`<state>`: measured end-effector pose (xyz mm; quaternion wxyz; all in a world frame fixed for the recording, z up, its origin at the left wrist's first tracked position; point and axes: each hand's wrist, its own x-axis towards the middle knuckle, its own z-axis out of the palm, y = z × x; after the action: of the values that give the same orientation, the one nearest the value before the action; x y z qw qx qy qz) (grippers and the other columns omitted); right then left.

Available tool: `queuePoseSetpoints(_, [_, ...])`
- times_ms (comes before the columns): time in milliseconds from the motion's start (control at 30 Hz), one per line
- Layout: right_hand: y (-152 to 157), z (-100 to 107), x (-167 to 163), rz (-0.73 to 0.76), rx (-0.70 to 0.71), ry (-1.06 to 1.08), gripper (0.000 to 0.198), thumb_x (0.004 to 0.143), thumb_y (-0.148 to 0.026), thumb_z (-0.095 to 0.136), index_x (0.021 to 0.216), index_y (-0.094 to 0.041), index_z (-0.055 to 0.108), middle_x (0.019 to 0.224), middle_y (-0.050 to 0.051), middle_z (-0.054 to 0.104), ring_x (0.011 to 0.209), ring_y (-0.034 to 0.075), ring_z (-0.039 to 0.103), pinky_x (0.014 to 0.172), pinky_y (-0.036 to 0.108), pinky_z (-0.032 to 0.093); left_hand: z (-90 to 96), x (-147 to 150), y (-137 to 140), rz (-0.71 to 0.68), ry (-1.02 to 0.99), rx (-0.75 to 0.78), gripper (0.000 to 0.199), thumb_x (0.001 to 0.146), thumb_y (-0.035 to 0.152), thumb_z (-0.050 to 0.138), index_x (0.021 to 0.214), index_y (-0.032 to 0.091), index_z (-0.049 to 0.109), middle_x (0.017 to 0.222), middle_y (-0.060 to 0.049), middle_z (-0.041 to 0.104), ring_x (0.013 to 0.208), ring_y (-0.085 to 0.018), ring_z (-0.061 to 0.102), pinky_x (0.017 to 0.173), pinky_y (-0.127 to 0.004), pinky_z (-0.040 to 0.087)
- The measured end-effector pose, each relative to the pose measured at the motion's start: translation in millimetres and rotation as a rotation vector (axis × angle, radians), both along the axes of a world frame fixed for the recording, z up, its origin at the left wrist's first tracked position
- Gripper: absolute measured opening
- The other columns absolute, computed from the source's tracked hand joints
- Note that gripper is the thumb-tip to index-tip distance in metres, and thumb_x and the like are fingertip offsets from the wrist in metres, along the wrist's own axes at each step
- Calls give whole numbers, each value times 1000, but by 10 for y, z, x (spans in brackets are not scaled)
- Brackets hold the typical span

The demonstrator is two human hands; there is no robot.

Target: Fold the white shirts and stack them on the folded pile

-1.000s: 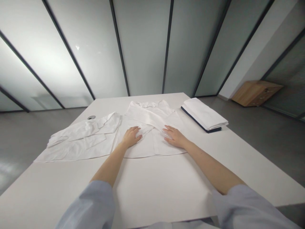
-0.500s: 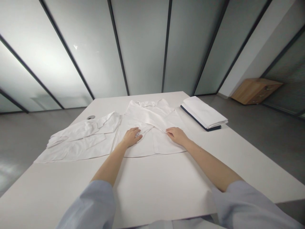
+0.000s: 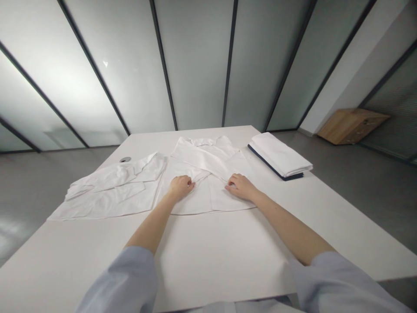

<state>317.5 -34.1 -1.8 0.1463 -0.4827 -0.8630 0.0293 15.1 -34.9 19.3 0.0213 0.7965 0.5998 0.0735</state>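
Note:
A white long-sleeved shirt [image 3: 208,158] lies flat on the table, its collar at the far side and its sleeves crossed over the front. My left hand [image 3: 181,188] is closed on the shirt's left part, by a sleeve end, with fingertips curled into the cloth. On the right, my right hand [image 3: 241,188] has its fingers and thumb pinched together at the shirt front, beside the other sleeve end. The cloth between the fingers is mostly hidden. A second white garment [image 3: 114,187], wrinkled and with its sleeves folded over, lies to the left, against the shirt's edge.
On the right, a folded white cloth stack [image 3: 280,154] rests on a dark folded piece [image 3: 293,176]. A round grey disc [image 3: 125,159] is set in the white table [image 3: 215,252] at the back left. Beyond are frosted glass panels [image 3: 195,65] and a wooden cabinet [image 3: 350,126].
My left hand's fingers have curled in from a flatter, spread pose. My right hand's fingers have drawn in and slightly down from the sleeve edge. The garments lie the same.

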Motion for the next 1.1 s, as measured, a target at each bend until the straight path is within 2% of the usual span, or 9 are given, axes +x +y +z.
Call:
queuePoseSetpoints(200, [-20,-7,0,-29,-30,-37,36,90,-49,52,100,-17,66,106,12,65,105,25,58,101,41,35,95,84,-43,129,117,-20,41,91,45,41,87,20,72,92,-10,73,92,-24,67,83,-34,45])
queuePoseSetpoints(300, [12,-111,14,-36,-26,-52,49,91,-55,46,115,-16,62,124,16,61,121,28,52,109,46,28,50,128,-81,118,138,-21,45,92,50,40,92,18,71,95,-12,73,97,-27,66,90,-40,44])
queuePoseSetpoints(400, [65,-220,34,-87,-40,-63,62,91,-61,40,134,-17,51,144,18,46,136,33,37,110,49,27,-83,148,-105,50,81,-4,52,91,55,40,115,15,63,121,-18,65,119,-32,57,100,-46,39])
queuePoseSetpoints(467, [83,-239,43,-124,-32,-51,63,92,-59,39,139,-18,47,149,17,41,139,33,33,111,49,27,-188,137,-100,14,34,-1,61,91,57,39,132,13,51,144,-20,47,135,-34,41,107,-50,33])
queuePoseSetpoints(600, [38,-133,41,-49,33,14,52,90,-51,49,128,-16,58,136,17,54,130,29,45,108,42,33,-291,86,-79,-31,-40,-17,77,89,66,39,146,15,34,156,-19,27,144,-34,25,113,-52,23])
queuePoseSetpoints(733, [-24,-40,13,65,24,38,48,84,-51,60,116,-16,66,121,15,62,114,27,55,99,41,41,-234,83,-115,-219,-78,16,90,71,75,59,142,22,44,157,-14,28,144,-35,24,116,-50,20])
queuePoseSetpoints(800, [-30,-40,-1,91,9,25,51,83,-53,62,118,-17,66,123,15,61,113,28,55,98,41,42,-201,103,-138,-277,-79,22,86,67,73,65,136,23,52,155,-13,32,143,-35,26,116,-50,21])
queuePoseSetpoints(900, [-36,-60,-21,127,24,30,49,84,-53,62,118,-18,67,125,14,61,114,28,55,98,42,42,-182,137,-149,-307,-96,54,66,75,64,64,126,22,61,147,-12,44,137,-31,37,113,-47,30])
queuePoseSetpoints(1100, [-110,-78,-150,261,68,91,40,82,-48,65,111,-20,71,118,13,66,110,27,59,95,42,43,-175,213,-147,-425,-96,88,31,84,49,61,97,23,72,113,-8,67,107,-24,60,96,-38,46])
